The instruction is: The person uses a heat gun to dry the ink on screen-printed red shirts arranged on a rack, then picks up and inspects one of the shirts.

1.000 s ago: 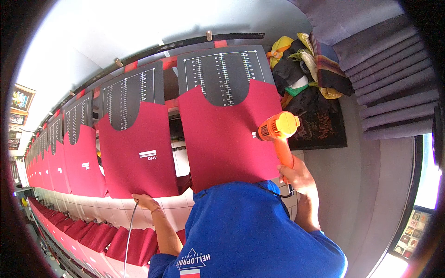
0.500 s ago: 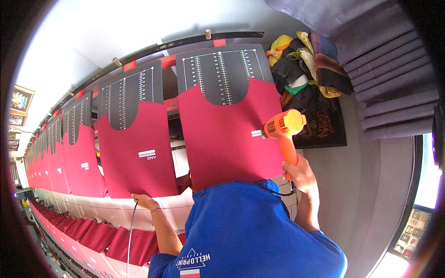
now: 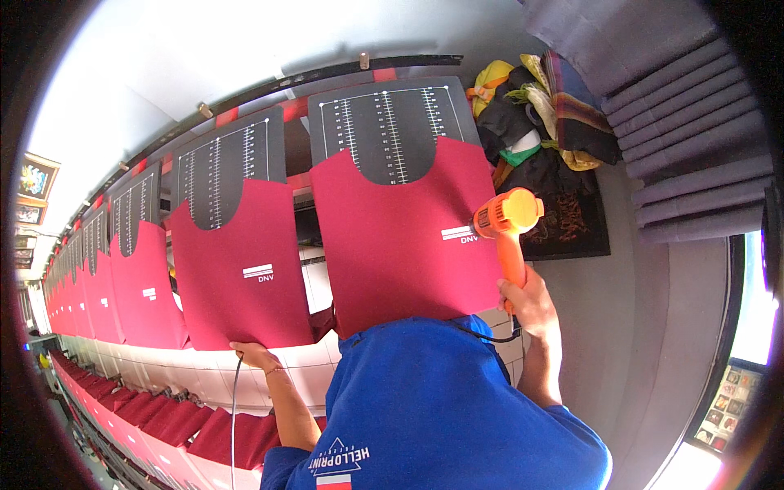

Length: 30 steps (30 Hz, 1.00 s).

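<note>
My right hand [image 3: 527,306] grips the handle of an orange heat gun [image 3: 508,220]. Its nozzle points left at a small white print [image 3: 460,234] on the right edge of a red fabric piece [image 3: 400,237]. That piece lies on a dark platen with white ruler marks [image 3: 388,122]. My left hand [image 3: 253,355] rests with curled fingers at the lower edge of the neighbouring red piece [image 3: 237,269], where a thin grey cable [image 3: 234,408] runs down from it. My blue shirt [image 3: 441,408] hides the lower part of the nearer piece.
A long row of further platens with red pieces [image 3: 98,286] curves away to the left. Stacked red fabric [image 3: 171,420] lies below them. A pile of dark and colourful clothes [image 3: 539,122] sits at the upper right, beside grey pleated curtain [image 3: 678,106].
The heat gun has drifted a little to the right along the edge of the red piece. My left hand has stayed where it was.
</note>
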Each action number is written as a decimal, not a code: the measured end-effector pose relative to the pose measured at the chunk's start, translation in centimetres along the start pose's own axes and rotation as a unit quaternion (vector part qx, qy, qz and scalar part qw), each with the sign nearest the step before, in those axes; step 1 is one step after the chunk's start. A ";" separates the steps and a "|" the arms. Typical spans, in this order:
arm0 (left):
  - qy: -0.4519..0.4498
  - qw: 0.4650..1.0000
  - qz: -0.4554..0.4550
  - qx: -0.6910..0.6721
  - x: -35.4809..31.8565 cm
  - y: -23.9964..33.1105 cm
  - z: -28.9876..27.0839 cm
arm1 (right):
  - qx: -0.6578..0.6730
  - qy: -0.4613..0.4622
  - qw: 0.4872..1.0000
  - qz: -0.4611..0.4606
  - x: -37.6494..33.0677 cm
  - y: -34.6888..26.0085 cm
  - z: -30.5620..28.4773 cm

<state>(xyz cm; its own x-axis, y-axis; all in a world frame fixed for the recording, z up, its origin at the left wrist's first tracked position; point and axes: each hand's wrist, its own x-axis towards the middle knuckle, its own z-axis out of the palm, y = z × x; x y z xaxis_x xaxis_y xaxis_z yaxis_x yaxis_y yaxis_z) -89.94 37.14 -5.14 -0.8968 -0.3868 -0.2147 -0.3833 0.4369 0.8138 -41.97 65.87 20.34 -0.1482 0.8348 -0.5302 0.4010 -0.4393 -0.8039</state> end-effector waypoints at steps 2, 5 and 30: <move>-0.001 1.000 -0.021 0.007 -0.2 0.3 -0.1 | 0.000 0.007 1.000 -0.004 0.0 0.1 -0.1; 0.003 0.999 -0.027 0.018 -0.2 0.3 -0.2 | -0.001 0.026 1.000 -0.015 0.1 0.2 0.2; 0.003 1.000 -0.013 -0.007 -1.2 1.0 -0.2 | 0.011 0.014 1.000 -0.004 -1.3 0.4 -0.3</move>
<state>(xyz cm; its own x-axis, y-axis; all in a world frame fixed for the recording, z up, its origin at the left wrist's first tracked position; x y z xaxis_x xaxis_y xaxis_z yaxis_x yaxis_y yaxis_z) -89.24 37.85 -3.97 -0.8854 -0.4031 -0.2314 -0.4025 0.4158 0.8155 -41.29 64.68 20.78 -0.1260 0.8466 -0.5171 0.3801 -0.4403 -0.8134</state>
